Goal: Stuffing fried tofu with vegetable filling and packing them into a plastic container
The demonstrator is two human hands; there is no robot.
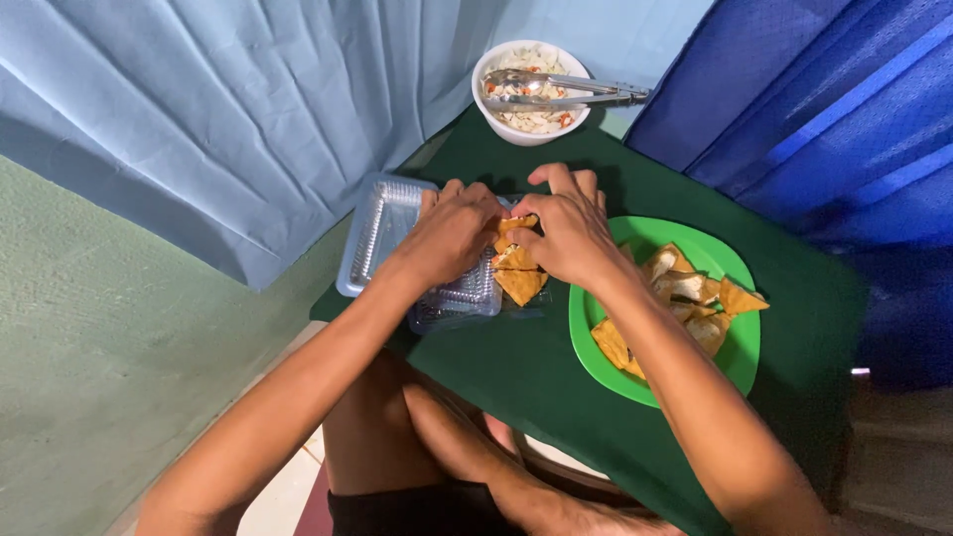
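- At the left of the frame hangs a pale blue curtain (248,109), with a green floor (89,377) below it.
- Left of centre, a clear plastic clamshell container (382,233) lies open on the green-covered bench (516,367); its lid half, toward the left, looks empty.
- The left hand (452,233) rests curled over the container's near half, fingers bent onto a fried triangular pastry (511,230); how firmly it grips I cannot tell.
- Just below the hands, two more golden pastries (519,278) sit in the container, so packing looks begun with a few pieces in place.
- The right hand (571,233) meets the left over the same pastry, fingers pinched around it, thumb side hidden.
- At upper centre a white bowl (531,94) holds a chopped vegetable mix, with metal tongs (566,91) laid across its rim.
- Right of centre, a green plate (740,352) carries several pastries not yet moved; the forearm covers part of it.
- A dark blue curtain (824,129) fills the upper right.
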